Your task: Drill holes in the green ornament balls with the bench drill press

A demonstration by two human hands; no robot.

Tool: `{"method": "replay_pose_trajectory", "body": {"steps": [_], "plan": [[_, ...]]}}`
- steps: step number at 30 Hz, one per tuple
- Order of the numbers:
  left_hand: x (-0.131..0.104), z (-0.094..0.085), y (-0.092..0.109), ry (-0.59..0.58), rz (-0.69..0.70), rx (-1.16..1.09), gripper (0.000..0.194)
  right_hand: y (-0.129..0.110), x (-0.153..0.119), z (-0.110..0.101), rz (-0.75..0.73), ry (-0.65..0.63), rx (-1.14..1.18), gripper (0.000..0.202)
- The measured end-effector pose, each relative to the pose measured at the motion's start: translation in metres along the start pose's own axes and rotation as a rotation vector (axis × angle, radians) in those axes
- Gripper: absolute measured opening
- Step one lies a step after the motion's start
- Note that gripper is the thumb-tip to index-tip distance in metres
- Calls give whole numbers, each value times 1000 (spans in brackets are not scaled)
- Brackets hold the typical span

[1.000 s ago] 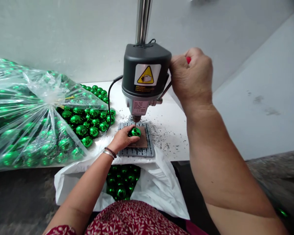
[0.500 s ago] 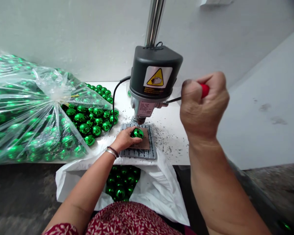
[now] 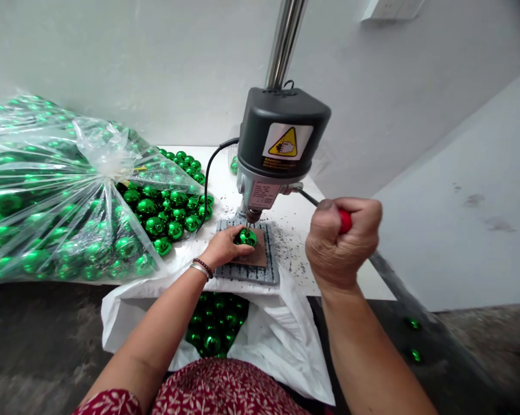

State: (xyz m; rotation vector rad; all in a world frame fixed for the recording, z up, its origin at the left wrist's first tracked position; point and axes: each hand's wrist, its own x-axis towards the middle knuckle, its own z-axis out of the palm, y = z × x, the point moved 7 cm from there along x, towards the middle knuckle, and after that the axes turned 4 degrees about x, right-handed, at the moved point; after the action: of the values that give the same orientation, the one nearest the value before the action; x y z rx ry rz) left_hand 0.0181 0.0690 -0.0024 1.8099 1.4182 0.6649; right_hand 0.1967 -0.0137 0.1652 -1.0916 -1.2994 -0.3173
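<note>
A shiny green ball rests on a brown board over the grey ribbed base of a drill press. My left hand pinches the ball from its left side, fingers behind it and thumb in front. The thin bit under the chuck meets the top of the ball. My right hand is wrapped round the red knob of the lever, right of the dark drill head.
A clear plastic bag of green balls fills the left of the white table. Loose balls lie beside it. A white sack with more balls hangs at the front edge. Dark shavings surround the base. Two balls lie low at right.
My right hand has swung the lever knob downward. The chuck and bit sit slightly closer to the ball. My left hand keeps its hold. The whole view has shifted a little.
</note>
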Motion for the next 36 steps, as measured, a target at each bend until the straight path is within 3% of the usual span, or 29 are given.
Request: {"method": "replay_pose_trajectory", "body": {"steps": [5,10,20,22,25,29,31,34,36], "plan": [[-2,-1,4,-4,1,-6,46,2,-16,0,-79,43,7,13],[0,1,0,-6,-24,-15,55,0,-22,0,-133,88,17,10],[1,1,-3,-7,-34,-23,65,8,-40,3,-159,33,62,6],[1,2,-2,-7,-37,-31,61,5,-29,2,-141,53,59,9],[0,2,-1,7,-21,-49,52,-2,9,3,-80,71,53,18],[-12,-6,3,-9,55,-154,53,-1,62,25,185,-142,70,26],[-25,-11,4,-86,103,-184,58,2,73,29,291,-170,28,24],[-45,-23,-4,-199,99,-107,66,5,74,31,326,-146,-31,23],[-51,-39,-13,-146,63,-16,63,5,72,30,289,-105,-42,22]]}}
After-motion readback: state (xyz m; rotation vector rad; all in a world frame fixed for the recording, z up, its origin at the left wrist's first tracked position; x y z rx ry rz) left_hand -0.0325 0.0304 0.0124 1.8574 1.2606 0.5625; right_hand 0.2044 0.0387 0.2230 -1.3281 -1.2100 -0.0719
